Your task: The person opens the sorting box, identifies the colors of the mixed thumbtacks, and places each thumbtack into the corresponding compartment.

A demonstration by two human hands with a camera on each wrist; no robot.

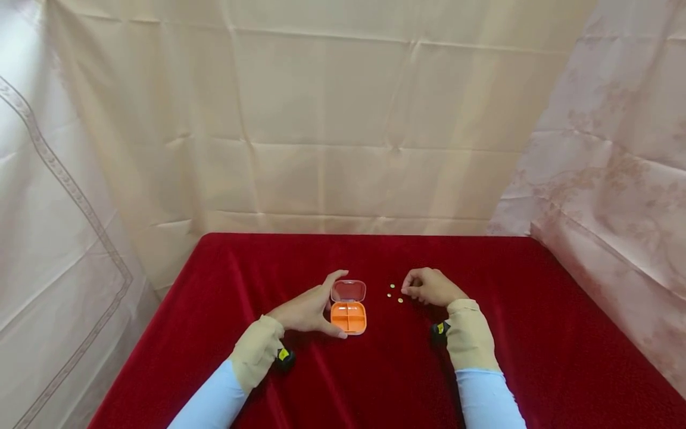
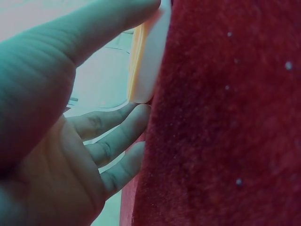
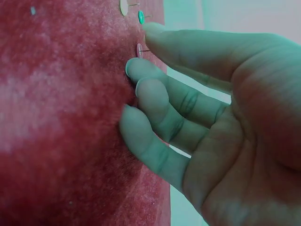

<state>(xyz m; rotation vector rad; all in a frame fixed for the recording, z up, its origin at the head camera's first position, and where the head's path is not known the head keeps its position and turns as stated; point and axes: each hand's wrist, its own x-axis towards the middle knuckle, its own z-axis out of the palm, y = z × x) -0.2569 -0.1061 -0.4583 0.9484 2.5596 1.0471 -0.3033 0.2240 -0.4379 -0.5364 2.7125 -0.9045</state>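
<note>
An orange pill box (image 1: 348,319) with four small compartments lies on the red cloth, its clear lid (image 1: 348,291) flipped back. My left hand (image 1: 308,307) spans its left side, the thumb at the near edge and the index finger stretched past the lid. In the left wrist view the thumb overlaps the box's pale side (image 2: 153,56). To the right, my right hand (image 1: 431,287) reaches down with curled fingers beside several thumbtacks. A pinkish thumbtack (image 3: 139,50), pin up, stands right below the thumb tip; whether I pinch it, I cannot tell, as the index fingertip is hidden.
A green thumbtack (image 1: 393,286), a whitish thumbtack (image 1: 389,295) and a yellow thumbtack (image 1: 400,300) lie between box and right hand. Red cloth (image 1: 268,256) covers the table. Pale curtains (image 1: 321,119) hang behind it and at both sides.
</note>
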